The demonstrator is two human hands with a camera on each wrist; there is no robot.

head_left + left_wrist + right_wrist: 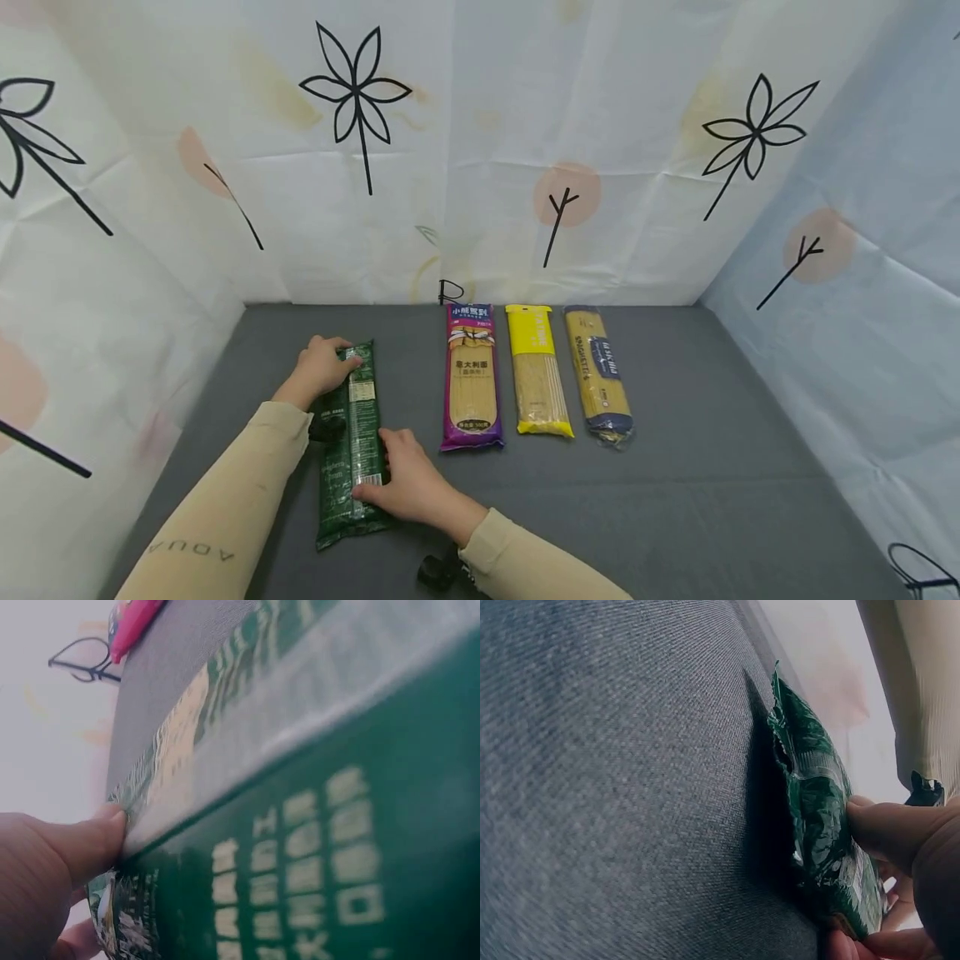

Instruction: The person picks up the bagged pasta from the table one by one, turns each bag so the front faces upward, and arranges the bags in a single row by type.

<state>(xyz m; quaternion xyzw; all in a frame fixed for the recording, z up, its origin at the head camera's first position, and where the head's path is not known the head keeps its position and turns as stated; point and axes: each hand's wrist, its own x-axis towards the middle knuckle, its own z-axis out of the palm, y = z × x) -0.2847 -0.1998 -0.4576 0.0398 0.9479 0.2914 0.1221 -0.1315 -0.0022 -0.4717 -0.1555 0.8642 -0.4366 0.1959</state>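
Green pack (351, 442) lies near the mat's (675, 500) left edge, your left hand (324, 365) and right hand (405, 483) pinching its ends; slick film may slip, so its noodles could snap.

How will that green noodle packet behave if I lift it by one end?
The green packet is long and narrow, so it will probably stay fairly stiff but may snap inside if bent. Its glossy wrapper looks slippery. The left hand and right hand hold both ends, likely safest.

blurred print on green packet (315, 855)
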